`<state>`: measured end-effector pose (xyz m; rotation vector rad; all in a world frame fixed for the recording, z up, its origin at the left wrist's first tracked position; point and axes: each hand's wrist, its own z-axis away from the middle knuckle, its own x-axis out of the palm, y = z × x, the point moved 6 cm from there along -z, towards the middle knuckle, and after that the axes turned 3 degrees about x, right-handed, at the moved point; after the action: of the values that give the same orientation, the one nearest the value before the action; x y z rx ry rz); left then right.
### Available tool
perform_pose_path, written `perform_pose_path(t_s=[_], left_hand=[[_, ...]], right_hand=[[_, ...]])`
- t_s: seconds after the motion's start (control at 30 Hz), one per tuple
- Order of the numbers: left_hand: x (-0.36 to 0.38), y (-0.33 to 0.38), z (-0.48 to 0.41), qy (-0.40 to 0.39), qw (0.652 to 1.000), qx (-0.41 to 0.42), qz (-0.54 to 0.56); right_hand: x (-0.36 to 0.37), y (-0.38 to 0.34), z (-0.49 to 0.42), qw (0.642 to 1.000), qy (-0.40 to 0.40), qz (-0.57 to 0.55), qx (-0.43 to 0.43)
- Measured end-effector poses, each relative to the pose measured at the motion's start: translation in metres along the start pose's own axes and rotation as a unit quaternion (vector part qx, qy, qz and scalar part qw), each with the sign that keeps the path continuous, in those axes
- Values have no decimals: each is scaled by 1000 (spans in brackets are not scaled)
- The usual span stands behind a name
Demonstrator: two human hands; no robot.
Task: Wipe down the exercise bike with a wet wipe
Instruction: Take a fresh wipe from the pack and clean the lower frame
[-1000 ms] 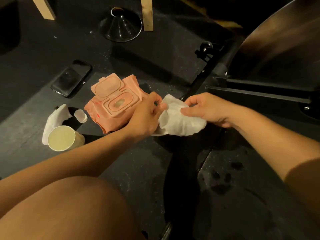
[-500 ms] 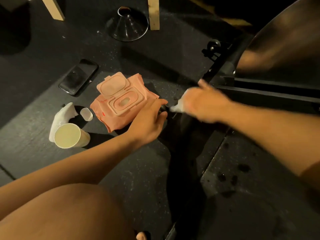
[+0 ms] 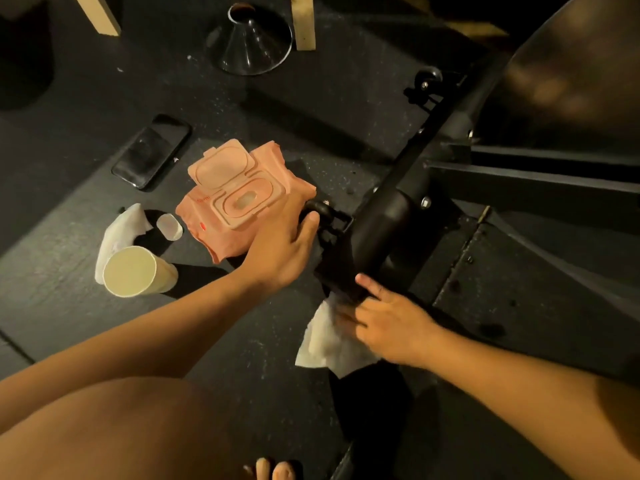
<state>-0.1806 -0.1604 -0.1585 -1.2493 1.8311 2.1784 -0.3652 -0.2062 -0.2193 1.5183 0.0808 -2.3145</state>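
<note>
The right hand (image 3: 388, 323) has dropped, now pressing the crumpled white wipe (image 3: 329, 341) against the black bike (image 3: 381, 220), while the left hand (image 3: 280, 244) grips its knob (image 3: 318, 207).

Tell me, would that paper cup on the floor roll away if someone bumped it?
Probably. The paper cup lies on its side, so a nudge would likely roll it, curving because it tapers. It looks empty and light, so it should move easily. The crumpled tissue touching it might stop it.
</note>
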Motion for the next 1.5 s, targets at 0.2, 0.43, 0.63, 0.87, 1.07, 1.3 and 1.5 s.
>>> perform_pose_path(t_s=[0.2,0.43,0.63,0.87,1.07,1.3,1.5], left_hand=[[29,-24,28,-70,990,-117,-47],[24,-24,18,-122,962,-236,57],[-10,23,-27,-78,980,-125,131],[14,76,-29,-139,967,96,-193],[109,55,-63,-291,910,27,-295],[123,54,-37,-200,918,-28,-341],[125,54,-42,-175,924,-4,-341]], right_hand=[[16,11,41,813,50,-388,432],[-32,5,17,739,27,-557,378],[-83,125,30,751,216,-499,374],[-66,169,49,845,88,-381,365],[-81,183,41,908,128,-274,290],[-72,192,60,953,146,-180,197],[-51,185,65,957,18,-213,197]])
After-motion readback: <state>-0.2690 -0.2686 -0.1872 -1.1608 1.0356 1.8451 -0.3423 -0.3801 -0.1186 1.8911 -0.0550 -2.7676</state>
